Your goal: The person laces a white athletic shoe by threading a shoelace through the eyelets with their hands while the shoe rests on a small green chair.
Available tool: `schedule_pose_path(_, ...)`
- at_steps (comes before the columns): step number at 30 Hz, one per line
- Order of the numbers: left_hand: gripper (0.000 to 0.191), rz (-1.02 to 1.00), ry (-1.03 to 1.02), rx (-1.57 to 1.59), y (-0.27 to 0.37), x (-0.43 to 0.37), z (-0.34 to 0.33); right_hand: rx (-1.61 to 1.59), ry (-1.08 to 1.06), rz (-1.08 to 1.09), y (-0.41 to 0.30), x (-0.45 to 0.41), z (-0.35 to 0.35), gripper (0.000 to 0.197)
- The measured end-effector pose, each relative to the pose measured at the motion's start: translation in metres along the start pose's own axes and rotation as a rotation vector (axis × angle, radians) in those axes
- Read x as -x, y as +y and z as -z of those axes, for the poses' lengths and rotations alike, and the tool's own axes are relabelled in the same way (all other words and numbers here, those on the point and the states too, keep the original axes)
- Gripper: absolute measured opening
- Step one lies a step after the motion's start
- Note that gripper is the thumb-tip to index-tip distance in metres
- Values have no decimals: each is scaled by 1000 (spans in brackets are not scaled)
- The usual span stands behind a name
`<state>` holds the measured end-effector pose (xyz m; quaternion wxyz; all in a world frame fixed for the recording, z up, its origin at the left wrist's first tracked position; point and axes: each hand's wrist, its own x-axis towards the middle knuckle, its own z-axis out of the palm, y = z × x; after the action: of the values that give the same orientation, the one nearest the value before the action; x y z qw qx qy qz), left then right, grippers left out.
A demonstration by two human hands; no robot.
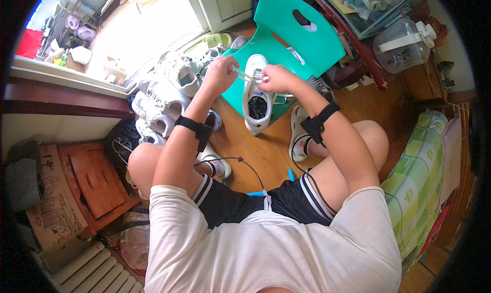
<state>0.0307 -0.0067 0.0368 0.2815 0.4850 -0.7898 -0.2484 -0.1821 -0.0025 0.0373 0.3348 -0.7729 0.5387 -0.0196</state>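
A white lace-up sneaker (259, 112) rests on the seat of a green plastic chair (234, 97), its heel towards me and its dark patterned insole showing. My left hand (221, 75) is at the shoe's left, its fingers closed on a white shoelace (244, 75) that stretches across to the lacing. At the right side of the eyelets my right hand (277, 79) pinches a lace end between thumb and fingers. More lace hangs over the seat at the shoe's right. Black straps with small boxes are on both forearms.
White sneakers (168, 97) lie piled on the left by the doorway, with a green slipper (216, 41) behind them. A dark red table (368, 51) with a glass tank and a plastic jug (402, 47) stands at the upper right. A thin black cable (251, 168) hangs between my knees.
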Motion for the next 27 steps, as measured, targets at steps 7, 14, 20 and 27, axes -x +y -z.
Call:
schedule_pose_path(7, 18, -15, 27, -34, 1, -4, -6, -80, 42, 30, -3, 4, -2, 29)
schedule_pose_path(14, 15, 112, 62, -119, 3, 2, -10, -83, 43, 35, -6, 4, -3, 29)
schedule_pose_path(20, 14, 73, -29, -81, 2, 0, -6, -156, 173, 1, -2, 2, -12, 23)
schedule_pose_path(27, 15, -62, 66, -63, -6, 2, -3, -198, 235, 78, -9, -3, -16, 19)
